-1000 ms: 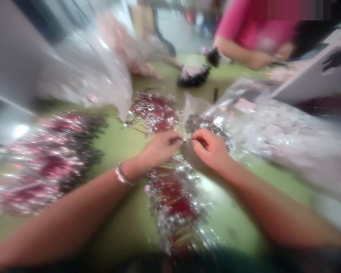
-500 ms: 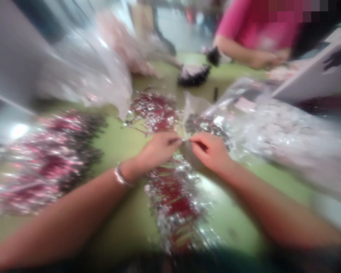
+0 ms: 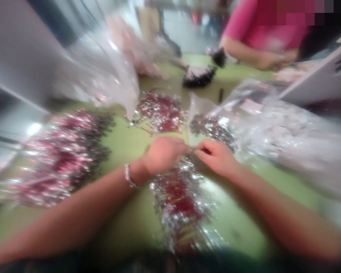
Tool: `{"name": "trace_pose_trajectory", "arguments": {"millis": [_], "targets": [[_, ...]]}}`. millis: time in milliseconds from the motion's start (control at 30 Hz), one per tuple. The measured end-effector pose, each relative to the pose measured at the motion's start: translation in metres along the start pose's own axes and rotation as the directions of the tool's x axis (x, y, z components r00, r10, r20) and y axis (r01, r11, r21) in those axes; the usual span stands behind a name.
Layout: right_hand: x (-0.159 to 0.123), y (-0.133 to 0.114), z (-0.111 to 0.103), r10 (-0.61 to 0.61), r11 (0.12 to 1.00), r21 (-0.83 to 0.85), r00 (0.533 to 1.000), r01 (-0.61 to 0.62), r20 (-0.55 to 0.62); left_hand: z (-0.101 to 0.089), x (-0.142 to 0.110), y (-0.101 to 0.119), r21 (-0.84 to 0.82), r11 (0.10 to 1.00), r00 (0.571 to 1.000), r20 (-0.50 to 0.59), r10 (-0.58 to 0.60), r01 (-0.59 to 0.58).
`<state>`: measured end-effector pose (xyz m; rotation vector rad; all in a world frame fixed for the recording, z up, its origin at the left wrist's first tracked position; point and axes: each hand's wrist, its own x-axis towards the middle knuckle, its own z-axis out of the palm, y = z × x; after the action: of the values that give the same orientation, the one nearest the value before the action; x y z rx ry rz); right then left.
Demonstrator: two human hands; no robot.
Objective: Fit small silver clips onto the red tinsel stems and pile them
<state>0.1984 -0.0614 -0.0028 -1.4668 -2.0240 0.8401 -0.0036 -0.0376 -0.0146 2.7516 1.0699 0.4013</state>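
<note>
My left hand (image 3: 162,154) and my right hand (image 3: 217,156) meet fingertip to fingertip over the green table (image 3: 122,140), both pinched on a tiny silvery piece that the blur hides. A silver bracelet (image 3: 128,175) circles my left wrist. Right below my hands lies a pile of red and silver shiny pieces (image 3: 179,201). A second red and silver pile (image 3: 161,110) sits just beyond them, and a small dark silvery heap (image 3: 211,128) rests at the mouth of a clear bag by my right hand.
A large heap of pink and silver pieces (image 3: 59,155) fills the left. Clear plastic bags lie at the back left (image 3: 102,72) and right (image 3: 284,132). Black bristly bunches (image 3: 199,76) lie farther back. A person in pink (image 3: 258,34) works across the table beside a white board (image 3: 321,81).
My hands stay together, pinching at the same spot. The whole view has shifted slightly right and down; the picture is more smeared now.
</note>
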Motion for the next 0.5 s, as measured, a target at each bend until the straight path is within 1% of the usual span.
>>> {"name": "trace_pose_trajectory", "arguments": {"millis": [67, 133, 200, 267, 300, 333, 367, 400, 433, 467, 500], "targets": [[0.0, 0.0, 0.002, 0.022, 1.0, 0.01, 1.0, -0.022, 0.021, 0.0, 0.0, 0.001, 0.021, 0.998, 0.998, 0.024, 0.051, -0.051], [0.0, 0.0, 0.005, 0.041, 0.999, 0.019, 0.999, -0.041, 0.02, -0.004, 0.003, 0.002, 0.016, 0.998, 0.997, 0.052, 0.057, -0.058], [0.001, 0.001, 0.007, 0.047, 0.999, 0.017, 0.999, -0.048, 0.014, -0.012, 0.006, -0.001, -0.031, 0.997, 0.994, 0.085, 0.068, -0.066], [0.002, 0.001, 0.008, 0.034, 0.999, -0.002, 0.999, -0.034, -0.005, -0.025, 0.009, -0.012, -0.119, 0.991, 0.994, 0.081, 0.078, -0.068], [0.002, 0.001, 0.007, 0.023, 1.0, -0.015, 1.0, -0.023, -0.015, -0.033, 0.008, -0.022, -0.168, 0.985, 0.998, 0.049, 0.051, -0.042], [0.002, 0.001, 0.007, 0.006, 1.0, -0.027, 1.0, -0.007, -0.014, -0.04, 0.006, -0.035, -0.179, 0.983, 0.998, -0.028, -0.051, 0.046], [0.002, 0.001, 0.005, -0.019, 0.999, -0.038, 1.0, 0.019, 0.004, -0.046, 0.003, -0.049, -0.152, 0.975, 0.981, -0.083, -0.177, 0.163], [0.002, 0.001, 0.003, -0.054, 0.997, -0.046, 0.998, 0.056, 0.038, -0.05, -0.001, -0.064, -0.098, 0.956, 0.952, -0.113, -0.285, 0.275], [0.002, 0.001, 0.001, -0.094, 0.994, -0.049, 0.993, 0.098, 0.076, -0.053, -0.006, -0.08, -0.041, 0.941, 0.936, -0.093, -0.338, 0.336], [0.002, 0.001, -0.001, -0.134, 0.989, -0.049, 0.986, 0.14, 0.1, -0.053, -0.011, -0.094, 0.003, 0.936, 0.935, -0.059, -0.35, 0.351], [0.003, 0.002, -0.004, -0.168, 0.984, -0.048, 0.981, 0.174, 0.098, -0.052, -0.017, -0.105, 0.021, 0.942, 0.942, -0.01, -0.335, 0.335]]}}
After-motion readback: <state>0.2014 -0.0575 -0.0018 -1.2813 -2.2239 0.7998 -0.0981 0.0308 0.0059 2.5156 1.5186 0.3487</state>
